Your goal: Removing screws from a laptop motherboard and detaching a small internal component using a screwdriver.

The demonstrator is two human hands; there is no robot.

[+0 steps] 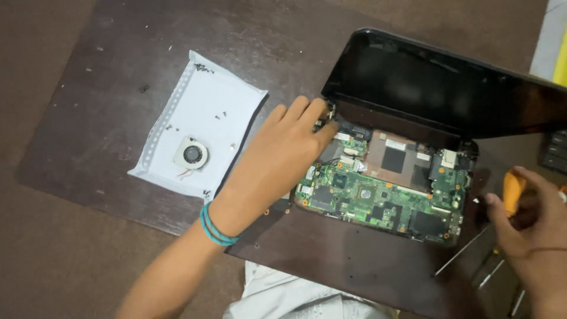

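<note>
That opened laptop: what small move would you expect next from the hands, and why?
Probably bringing the screwdriver in the right hand over to the hinge corner, since the left hand fingertips already press there on the bared motherboard.

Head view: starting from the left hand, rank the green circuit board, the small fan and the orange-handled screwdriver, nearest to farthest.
1. Green circuit board: just right of the left hand, whose fingertips are at the board's top-left corner.
2. Small fan: to its left, on the white sheet.
3. Orange-handled screwdriver: far right, in the right hand.
</note>
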